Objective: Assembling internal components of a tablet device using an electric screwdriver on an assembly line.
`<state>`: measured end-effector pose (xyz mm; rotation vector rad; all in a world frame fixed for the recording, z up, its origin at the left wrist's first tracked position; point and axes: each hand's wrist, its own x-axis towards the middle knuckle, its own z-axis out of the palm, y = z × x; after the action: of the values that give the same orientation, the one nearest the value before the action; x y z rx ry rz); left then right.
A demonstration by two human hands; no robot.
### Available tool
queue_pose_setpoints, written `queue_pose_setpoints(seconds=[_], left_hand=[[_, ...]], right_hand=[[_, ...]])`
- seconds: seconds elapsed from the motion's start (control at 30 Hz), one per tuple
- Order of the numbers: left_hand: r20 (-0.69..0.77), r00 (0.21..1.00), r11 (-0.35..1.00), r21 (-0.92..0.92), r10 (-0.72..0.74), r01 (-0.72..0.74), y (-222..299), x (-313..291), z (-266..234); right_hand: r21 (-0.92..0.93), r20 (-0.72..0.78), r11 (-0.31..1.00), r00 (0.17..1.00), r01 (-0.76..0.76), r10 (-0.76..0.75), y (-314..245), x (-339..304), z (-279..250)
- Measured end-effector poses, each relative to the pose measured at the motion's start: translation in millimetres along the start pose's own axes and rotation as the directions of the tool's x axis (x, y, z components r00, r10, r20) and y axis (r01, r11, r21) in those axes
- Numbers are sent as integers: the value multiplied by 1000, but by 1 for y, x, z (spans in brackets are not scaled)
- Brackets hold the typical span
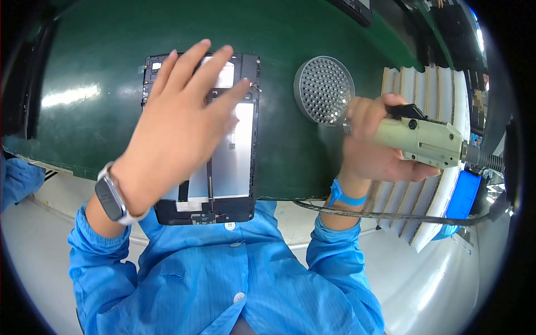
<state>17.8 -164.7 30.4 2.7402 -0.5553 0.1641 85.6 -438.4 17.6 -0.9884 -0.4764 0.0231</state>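
An opened tablet body (pixel 241 167) with dark edges and silvery inner plates lies at the table's near edge. Over its upper left part my left hand (pixel 187 114) is spread, fingers apart and slightly blurred, with nothing in it; whether it touches the tablet I cannot tell. My right hand (pixel 363 148) grips a pale green electric screwdriver (pixel 427 142) with a black lever and a corrugated cable sleeve. The tool's front end points left, beside a round grey screw plate (pixel 324 86) filled with rows of small holes. Blur hides the bit's tip.
White corrugated dividers (pixel 416 84) stand in rows at the right, by a blue bin (pixel 463 195). A dark cable (pixel 391 216) runs across below my right hand. Dark objects (pixel 357 10) sit at the table's far right. Another person's blue sleeve (pixel 21 178) shows at left.
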Motion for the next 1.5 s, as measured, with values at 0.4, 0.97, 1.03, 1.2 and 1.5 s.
queue_pose_setpoints(seconds=[0.4, 0.97, 1.03, 1.2, 1.5], left_hand=[[322, 916, 971, -76, 240, -227, 26, -52, -20], [-248, 945, 841, 539, 213, -48, -183, 65, -14], [-280, 939, 821, 571, 201, -5, -175, 78, -16], [-320, 947, 928, 343, -28, 144, -174, 97, -21], [-458, 889, 910, 375, 18, 175, -207, 127, -6]], right_hand=[[28, -77, 994, 992, 106, -103, 19, 4, -6], [40, -86, 995, 992, 96, -92, 25, 2, -3], [26, -94, 995, 991, 93, -90, 24, 0, -5], [19, -101, 995, 990, 99, -97, 24, 0, -7], [26, -113, 997, 992, 68, -64, 21, 7, -4]])
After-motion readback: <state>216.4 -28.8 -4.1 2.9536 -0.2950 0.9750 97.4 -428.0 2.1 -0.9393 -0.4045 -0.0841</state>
